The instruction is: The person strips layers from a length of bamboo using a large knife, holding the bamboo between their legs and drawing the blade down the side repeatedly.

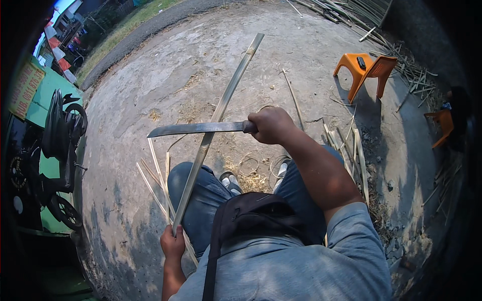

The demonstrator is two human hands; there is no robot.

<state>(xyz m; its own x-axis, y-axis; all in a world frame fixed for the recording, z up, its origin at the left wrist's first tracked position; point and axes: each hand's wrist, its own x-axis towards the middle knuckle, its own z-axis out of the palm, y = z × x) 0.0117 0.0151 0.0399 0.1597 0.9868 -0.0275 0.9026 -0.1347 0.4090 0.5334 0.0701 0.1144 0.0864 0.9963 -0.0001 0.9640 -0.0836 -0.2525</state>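
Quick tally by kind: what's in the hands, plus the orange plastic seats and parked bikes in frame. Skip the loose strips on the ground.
Long bamboo strip, held in left hand: 1
Machete, held in right hand: 1
Orange plastic seats: 2
Motorcycle: 1
Total: 5

A single head-worn fisheye view looks steeply down from close above the seated person's chest and knees (201, 195). It faces forward across the concrete ground (165, 85), whose edges bend toward the dark rim.
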